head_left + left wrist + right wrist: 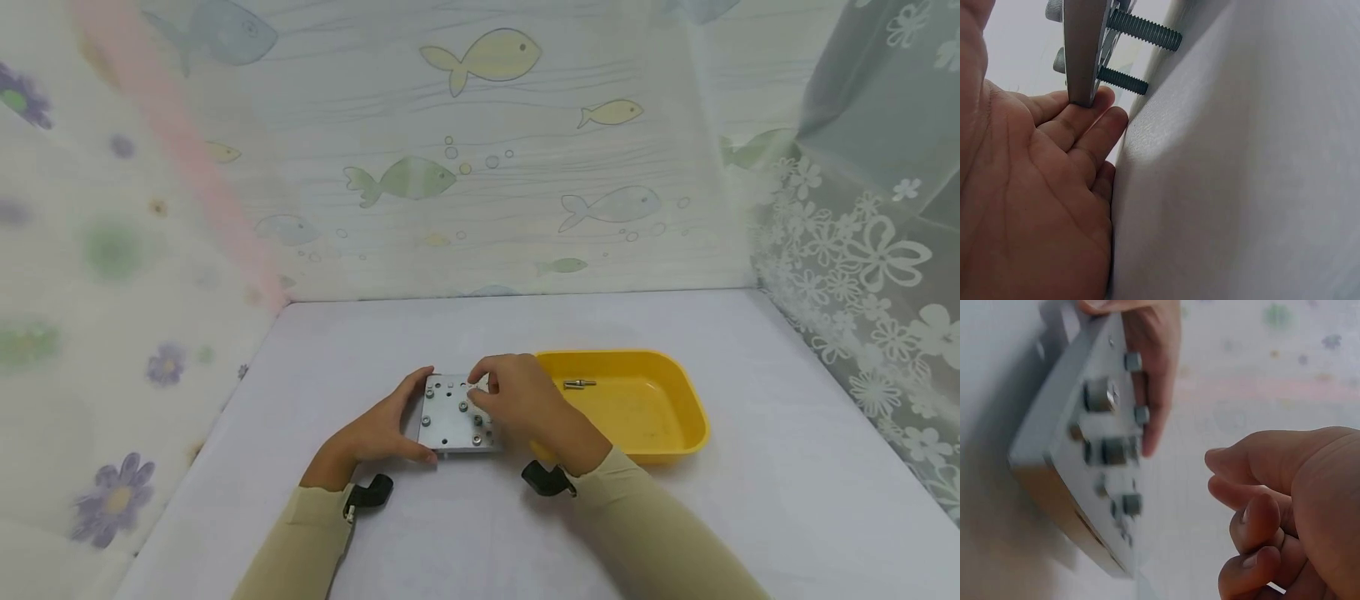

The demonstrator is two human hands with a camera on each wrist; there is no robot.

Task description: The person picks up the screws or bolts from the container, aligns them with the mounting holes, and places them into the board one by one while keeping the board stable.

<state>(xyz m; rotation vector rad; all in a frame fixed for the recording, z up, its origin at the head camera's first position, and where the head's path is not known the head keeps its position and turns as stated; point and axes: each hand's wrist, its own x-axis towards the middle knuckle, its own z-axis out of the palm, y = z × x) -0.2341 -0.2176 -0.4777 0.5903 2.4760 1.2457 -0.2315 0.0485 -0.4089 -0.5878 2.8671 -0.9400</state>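
A silver metal plate point(446, 427) lies before me, dotted with holes and several socket-head bolts. My left hand point(378, 429) grips its left side, thumb at the front edge and fingers toward the back. In the left wrist view, threaded bolt shanks point(1144, 30) stick out from the underside, and fingers point(1088, 134) touch the plate's edge. Over the plate's right part hovers my right hand point(525, 400). Its thumb and index finger point(1241, 459) come close together, with nothing visible between them; the other fingers are loosely bent. Cylindrical fittings point(1101, 395) stand on the top face.
A yellow tray point(699, 421) stands right of the plate, partly behind my right hand and wrist. Small metal pins point(577, 384) lie in it at the left. White cloth point(450, 542) covers the table, and patterned curtains point(495, 233) surround it at the back and sides.
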